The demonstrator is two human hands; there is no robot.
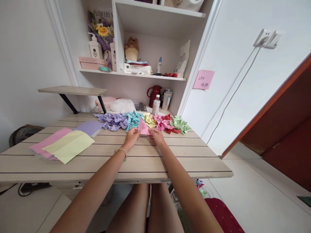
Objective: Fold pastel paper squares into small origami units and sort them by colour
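A partly folded piece of pink origami paper [143, 128] is held up between my two hands, its pointed tip upward. My left hand [132, 136] pinches its left edge. On the opposite edge, my right hand [157, 136] grips it with thumb and fingers closed. Just behind lie heaps of folded paper shapes: purple ones [114, 121], blue ones [133, 118], yellow ones [149, 119], pink and red ones [163, 123], and green ones [179, 124]. The finer folds under my fingers are hidden.
On the left of the slatted table [102, 161] lie a yellow sheet [69, 145], pink sheets [52, 140] and purple sheets [89, 128]. A small raised shelf [73, 90] stands behind them. A bottle [156, 105], a red jug [154, 95] and a tumbler [167, 99] stand at the back.
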